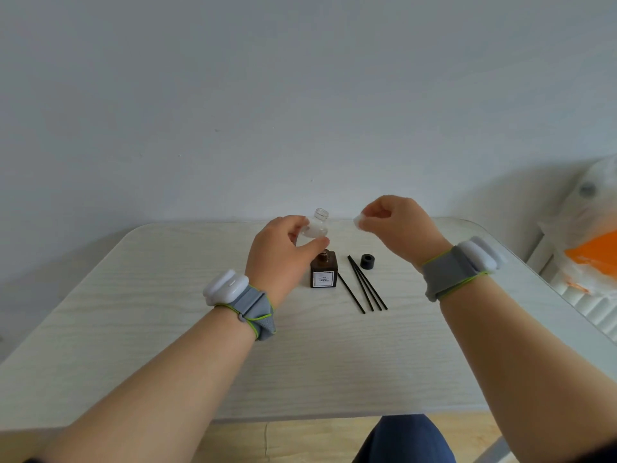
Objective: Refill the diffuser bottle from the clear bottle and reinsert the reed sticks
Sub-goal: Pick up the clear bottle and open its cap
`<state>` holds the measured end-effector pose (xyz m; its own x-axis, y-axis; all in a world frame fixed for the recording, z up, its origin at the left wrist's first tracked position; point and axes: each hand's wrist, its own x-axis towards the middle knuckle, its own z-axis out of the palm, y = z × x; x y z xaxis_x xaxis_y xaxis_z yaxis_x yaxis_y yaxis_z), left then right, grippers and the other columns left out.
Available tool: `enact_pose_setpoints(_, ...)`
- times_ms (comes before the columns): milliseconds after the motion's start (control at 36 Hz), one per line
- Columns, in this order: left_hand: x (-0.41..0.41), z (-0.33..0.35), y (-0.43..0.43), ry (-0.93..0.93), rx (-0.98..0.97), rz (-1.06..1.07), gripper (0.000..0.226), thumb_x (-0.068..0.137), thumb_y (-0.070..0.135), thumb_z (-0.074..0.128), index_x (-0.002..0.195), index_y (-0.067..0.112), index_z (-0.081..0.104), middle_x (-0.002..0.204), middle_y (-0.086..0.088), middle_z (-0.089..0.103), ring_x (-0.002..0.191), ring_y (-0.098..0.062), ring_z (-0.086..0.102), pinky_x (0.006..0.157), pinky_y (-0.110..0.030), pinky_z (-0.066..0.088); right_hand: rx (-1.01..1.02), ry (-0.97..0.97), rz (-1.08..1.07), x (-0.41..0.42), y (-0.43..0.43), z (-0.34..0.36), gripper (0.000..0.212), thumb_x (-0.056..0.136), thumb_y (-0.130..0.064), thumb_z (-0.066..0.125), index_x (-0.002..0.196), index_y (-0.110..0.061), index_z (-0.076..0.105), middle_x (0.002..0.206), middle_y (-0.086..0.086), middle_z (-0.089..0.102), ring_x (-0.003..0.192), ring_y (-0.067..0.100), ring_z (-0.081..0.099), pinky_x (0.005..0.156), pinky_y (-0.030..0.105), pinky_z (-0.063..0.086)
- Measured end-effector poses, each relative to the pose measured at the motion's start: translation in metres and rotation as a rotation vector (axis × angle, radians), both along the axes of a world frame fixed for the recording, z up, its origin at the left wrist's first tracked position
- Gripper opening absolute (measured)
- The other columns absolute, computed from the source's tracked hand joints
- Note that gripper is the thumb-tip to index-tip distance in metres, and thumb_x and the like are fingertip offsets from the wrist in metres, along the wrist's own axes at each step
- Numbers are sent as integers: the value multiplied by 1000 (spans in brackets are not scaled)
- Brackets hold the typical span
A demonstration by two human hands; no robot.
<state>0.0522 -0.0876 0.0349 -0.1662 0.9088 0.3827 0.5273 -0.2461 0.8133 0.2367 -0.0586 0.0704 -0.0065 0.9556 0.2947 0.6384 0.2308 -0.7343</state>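
Left hand point(280, 259) wraps thumb and fingers round the open clear bottle point(317, 227), close to the diffuser point(324, 275); right hand point(399, 228) pinches the cap point(358, 222).

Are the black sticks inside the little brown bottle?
No, the black sticks lie flat on the table beside the brown bottle, not in it.

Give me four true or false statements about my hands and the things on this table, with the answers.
1. The left hand holds the clear bottle. True.
2. The clear bottle is capped. False: its neck is open, and the right hand pinches the white cap.
3. The reed sticks stand in the diffuser bottle. False: they lie on the table beside it.
4. The black ring sits on the table. True.
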Motion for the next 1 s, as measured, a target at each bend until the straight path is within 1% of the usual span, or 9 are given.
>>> enact_pose_setpoints(194,-4,-3,2,-19,-6,26,39,76,32,75,112,22,64,108,7,65,93,-10,60,86,-25,48,-73,-240,-100,15,8,-43,23,86,-24,59,105,-13,65,95,0,65,88,18,59,72,25,42)
enact_pose_setpoints(306,-6,-5,4,-10,-7,42,40,76,31,75,113,21,64,110,7,65,96,-10,60,84,-21,43,-118,-363,-95,18,9,-56,22,87,-20,55,105,-11,64,102,5,66,93,23,59,75,27,45)
enact_pose_setpoints(417,-8,-7,4,-12,-17,38,45,76,32,74,117,21,61,110,5,65,96,-11,60,85,-23,46,-157,-451,-85,20,12,-63,23,87,-18,53,106,-10,63,105,7,64,87,21,54,72,27,41)
enact_pose_setpoints(500,-8,-8,4,-12,-21,40,44,76,32,74,117,22,61,109,5,65,96,-11,60,84,-24,46,-171,-486,-77,20,13,-67,23,87,-18,53,107,-10,62,105,7,64,88,21,54,72,27,41)
enact_pose_setpoints(611,-10,-8,4,-10,-19,44,39,77,31,74,113,21,61,109,6,64,94,-8,58,80,-19,41,-181,-501,-76,19,12,-69,22,88,-18,53,107,-10,61,106,8,64,95,25,58,73,28,43)
enact_pose_setpoints(750,-12,-8,4,-11,-21,46,39,77,30,73,113,20,61,110,5,64,94,-7,57,81,-20,41,-181,-481,-69,20,12,-68,25,86,-21,54,109,-11,59,108,7,62,95,23,58,76,29,45)
enact_pose_setpoints(861,-14,-9,5,-23,-24,42,38,78,29,73,113,20,61,112,4,64,94,-8,57,85,-24,47,-83,-390,-68,17,8,-62,28,85,-23,57,112,-14,58,106,3,60,95,21,58,77,29,45)
enact_pose_setpoints(944,-16,-10,5,-24,-34,39,38,78,29,73,113,20,61,112,3,64,95,-11,58,91,-33,51,-37,-265,-9,10,4,-55,27,84,-24,61,109,-18,60,98,0,63,91,17,60,77,27,48)
enact_pose_setpoints(1000,-17,-12,5,-24,-40,38,39,78,28,73,114,19,61,113,3,64,97,-12,59,93,-35,51,-31,-224,47,4,1,-53,29,82,-27,65,110,-20,61,97,-2,64,91,14,60,81,26,49)
